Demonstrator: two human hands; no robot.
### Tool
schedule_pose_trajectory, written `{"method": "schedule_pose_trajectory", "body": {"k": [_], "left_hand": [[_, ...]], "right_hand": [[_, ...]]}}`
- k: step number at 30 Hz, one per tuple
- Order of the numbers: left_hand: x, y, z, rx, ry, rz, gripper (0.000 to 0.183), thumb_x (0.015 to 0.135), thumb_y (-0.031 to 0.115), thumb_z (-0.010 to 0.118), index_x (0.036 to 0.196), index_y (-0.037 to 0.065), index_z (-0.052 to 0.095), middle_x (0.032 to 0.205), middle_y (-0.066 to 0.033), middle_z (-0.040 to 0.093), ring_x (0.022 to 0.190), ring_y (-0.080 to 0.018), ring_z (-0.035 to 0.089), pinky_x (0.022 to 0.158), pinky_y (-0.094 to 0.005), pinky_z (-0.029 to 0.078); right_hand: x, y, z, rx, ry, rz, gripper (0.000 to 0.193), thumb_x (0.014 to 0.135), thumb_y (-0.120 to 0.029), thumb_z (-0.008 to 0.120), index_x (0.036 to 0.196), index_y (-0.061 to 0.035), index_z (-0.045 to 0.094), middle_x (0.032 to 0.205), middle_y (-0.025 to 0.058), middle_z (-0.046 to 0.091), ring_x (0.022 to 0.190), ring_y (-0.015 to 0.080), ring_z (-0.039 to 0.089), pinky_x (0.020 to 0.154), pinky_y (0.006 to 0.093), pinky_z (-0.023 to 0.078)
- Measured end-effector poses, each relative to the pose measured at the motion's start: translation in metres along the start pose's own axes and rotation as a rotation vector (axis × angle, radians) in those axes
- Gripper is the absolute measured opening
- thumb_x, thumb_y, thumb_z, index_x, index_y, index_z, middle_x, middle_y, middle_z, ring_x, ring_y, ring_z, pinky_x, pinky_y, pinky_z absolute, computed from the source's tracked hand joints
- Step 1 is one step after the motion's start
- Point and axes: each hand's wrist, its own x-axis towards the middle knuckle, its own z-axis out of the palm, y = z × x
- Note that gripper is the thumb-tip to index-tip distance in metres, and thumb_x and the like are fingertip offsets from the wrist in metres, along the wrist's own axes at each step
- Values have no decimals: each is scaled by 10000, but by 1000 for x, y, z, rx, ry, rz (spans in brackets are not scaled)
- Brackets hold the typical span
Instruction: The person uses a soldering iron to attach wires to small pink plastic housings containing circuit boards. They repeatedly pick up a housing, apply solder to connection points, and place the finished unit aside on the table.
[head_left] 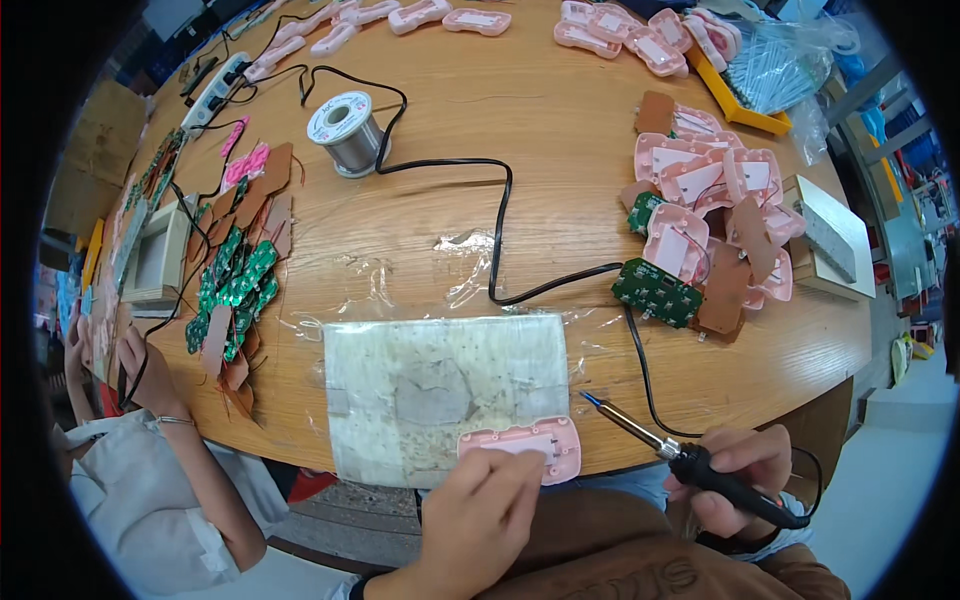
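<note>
A pink plastic shell (567, 452), like half of a handheld controller's case, lies on the near right part of a stained white work mat (365, 400). My left hand (478, 512) is closed over the shell's near edge, its fingers bent and pressed together; their tips are partly hidden. In my right hand (738, 470) is a soldering iron (692, 462) with a black handle. Its tip points up and left, just off the mat's right edge and apart from the shell.
A solder wire spool (357, 140) stands beyond the mat, beside the iron's black cord (505, 215). Pink shells (690, 180) and green circuit boards (657, 293) are heaped at right. More boards (235, 280) lie at left, near a co-worker's hand (150, 375). A power strip (215, 95) sits far left.
</note>
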Motion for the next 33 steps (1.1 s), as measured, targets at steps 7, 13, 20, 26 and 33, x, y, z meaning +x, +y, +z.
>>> {"method": "schedule_pose_trajectory", "body": {"k": [7, 13, 20, 26, 33], "left_hand": [[10, -17, 3, 184, 59, 351, 230, 717, -12, 724, 930, 43, 658, 1024, -146, 637, 830, -301, 634, 762, -405, 500], [30, -14, -6, 104, 145, 318, 214, 698, -49, 718, 883, 11, 631, 1112, -162, 627, 917, -338, 614, 797, -379, 503], [34, -11, -1, 222, 31, 213, 158, 713, -17, 710, 847, 5, 628, 1032, -128, 627, 887, -305, 605, 787, -373, 492], [22, -8, 5, 128, 167, 176, 185, 725, -20, 716, 864, 36, 608, 985, -132, 610, 873, -310, 578, 760, -379, 461], [30, -2, 4, 74, 104, 76, 172, 707, -33, 703, 813, 24, 580, 933, -128, 580, 831, -311, 559, 725, -383, 452]], "right_hand": [[-4, 15, -10, 14, -17, -106, 445, 753, -51, 794, 1063, 1, 480, 801, 177, 640, 669, 229, 657, 566, 305, 518], [-3, 14, -7, -63, 39, -94, 388, 741, 5, 752, 1032, -2, 495, 768, 148, 624, 622, 213, 641, 535, 308, 505], [5, 16, -5, -161, 20, -135, 370, 729, -6, 742, 1001, -17, 493, 659, 111, 592, 517, 189, 580, 458, 304, 439], [18, 10, -4, -285, -68, -106, 322, 684, -51, 761, 924, -63, 547, 617, 85, 570, 476, 205, 543, 418, 310, 398], [31, 8, -1, -346, -154, -105, 241, 643, -76, 776, 809, -83, 601, 613, 39, 553, 456, 191, 507, 404, 298, 367]]}}
